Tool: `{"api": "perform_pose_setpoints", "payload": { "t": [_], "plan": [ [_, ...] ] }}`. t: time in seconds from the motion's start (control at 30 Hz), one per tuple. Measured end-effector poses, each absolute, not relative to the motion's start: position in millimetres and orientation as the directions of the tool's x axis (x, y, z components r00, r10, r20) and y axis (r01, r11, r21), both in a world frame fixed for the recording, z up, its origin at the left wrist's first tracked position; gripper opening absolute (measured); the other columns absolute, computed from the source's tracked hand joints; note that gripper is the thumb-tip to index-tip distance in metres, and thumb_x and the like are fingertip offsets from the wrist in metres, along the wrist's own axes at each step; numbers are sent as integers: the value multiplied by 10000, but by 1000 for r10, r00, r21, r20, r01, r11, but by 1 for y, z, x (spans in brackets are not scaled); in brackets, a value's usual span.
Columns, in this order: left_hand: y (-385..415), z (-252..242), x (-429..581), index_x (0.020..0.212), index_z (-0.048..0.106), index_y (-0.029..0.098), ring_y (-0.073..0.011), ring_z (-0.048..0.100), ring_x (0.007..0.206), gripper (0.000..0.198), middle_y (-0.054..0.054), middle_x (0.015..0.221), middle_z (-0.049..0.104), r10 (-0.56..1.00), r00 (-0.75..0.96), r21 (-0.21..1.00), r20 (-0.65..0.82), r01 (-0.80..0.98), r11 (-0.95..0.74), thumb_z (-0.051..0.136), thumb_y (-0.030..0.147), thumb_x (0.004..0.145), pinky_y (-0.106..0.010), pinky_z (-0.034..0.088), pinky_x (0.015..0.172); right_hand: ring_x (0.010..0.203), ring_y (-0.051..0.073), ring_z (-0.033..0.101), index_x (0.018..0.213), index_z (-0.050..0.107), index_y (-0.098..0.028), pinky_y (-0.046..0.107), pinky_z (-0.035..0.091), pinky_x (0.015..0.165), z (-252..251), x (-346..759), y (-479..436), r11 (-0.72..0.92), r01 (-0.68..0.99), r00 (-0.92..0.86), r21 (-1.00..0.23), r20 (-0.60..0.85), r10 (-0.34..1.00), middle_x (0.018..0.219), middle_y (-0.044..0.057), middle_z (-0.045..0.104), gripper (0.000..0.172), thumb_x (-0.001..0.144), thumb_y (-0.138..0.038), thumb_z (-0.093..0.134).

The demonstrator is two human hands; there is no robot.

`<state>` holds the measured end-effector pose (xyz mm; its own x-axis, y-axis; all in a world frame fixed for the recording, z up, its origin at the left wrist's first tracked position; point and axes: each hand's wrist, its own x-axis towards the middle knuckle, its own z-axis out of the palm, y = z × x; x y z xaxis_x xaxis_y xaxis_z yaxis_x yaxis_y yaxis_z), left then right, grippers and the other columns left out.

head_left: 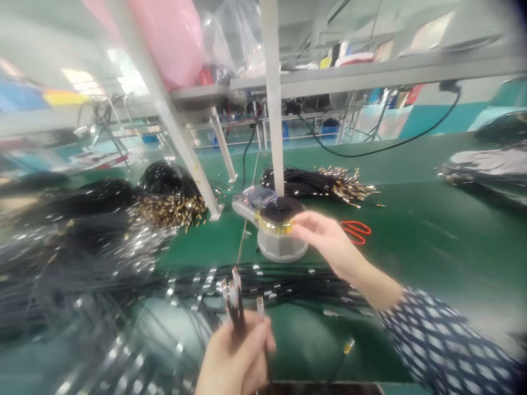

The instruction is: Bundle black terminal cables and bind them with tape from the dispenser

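My left hand (239, 351) is closed around several thin black cables (235, 310), their silvery plug ends pointing up; one plug (260, 306) stands a little apart from the others. Ahead of it is a round label dispenser (282, 244) with a pale base, a black top and a ring of small yellow tabs. The fingertips of my right hand (319, 233) pinch a yellow tab (289, 225) at the dispenser's right rim. Blur hides whether that tab is free of the ring.
Black cables (296, 282) lie across the green table (411, 241). Cable bundles with gold ends (168, 211) lie left, another bundle (313, 184) behind. Orange-handled scissors (356, 231) sit right of the dispenser. White posts (272, 99) carry a shelf (370, 82). A single cable end (348, 346) lies near the front edge.
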<state>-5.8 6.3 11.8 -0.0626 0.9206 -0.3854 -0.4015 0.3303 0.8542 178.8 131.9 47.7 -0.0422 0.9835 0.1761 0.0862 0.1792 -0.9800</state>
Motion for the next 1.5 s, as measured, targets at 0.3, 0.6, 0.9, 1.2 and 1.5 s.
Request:
{"api": "perform_pose_setpoints", "payload": {
  "t": [0.3,0.6,0.9,1.2,1.5],
  "plan": [
    [-2,24,3,785,663,126,1,343,359,251,-10,564,623,920,-121,845,-373,-453,283,819,283,666,-162,242,405,802,140,567,664,680,-191,255,439,756,28,155,42,-271,-250,-345,-930,-176,922,848,2,646,176,697,-335,776],
    [-8,21,2,946,674,138,-4,371,354,234,10,599,612,941,-118,881,-316,-405,245,754,230,746,-154,258,376,953,212,557,624,668,-201,338,395,861,15,141,35,-231,-284,-286,-930,-148,947,937,27,605,167,667,-309,789],
    [-7,25,7,884,673,134,-5,390,332,187,0,603,628,945,-158,898,-285,-389,206,753,203,730,-144,257,355,935,210,557,594,668,-206,336,401,892,13,132,29,-208,-313,-198,-927,-151,969,983,30,582,174,651,-312,795],
    [-12,27,10,855,654,150,-5,398,327,151,10,643,623,950,-190,912,-248,-376,163,741,208,746,-145,287,340,1011,213,538,587,649,-210,316,398,913,10,125,23,-196,-355,-181,-914,-138,974,931,19,577,173,686,-282,771],
    [-13,27,7,870,668,145,-8,406,326,138,5,648,631,956,-161,914,-245,-367,173,729,206,762,-147,305,337,946,215,566,608,632,-202,336,434,843,10,123,23,-186,-354,-167,-917,-133,977,977,26,584,180,697,-291,762]
  ]
}}
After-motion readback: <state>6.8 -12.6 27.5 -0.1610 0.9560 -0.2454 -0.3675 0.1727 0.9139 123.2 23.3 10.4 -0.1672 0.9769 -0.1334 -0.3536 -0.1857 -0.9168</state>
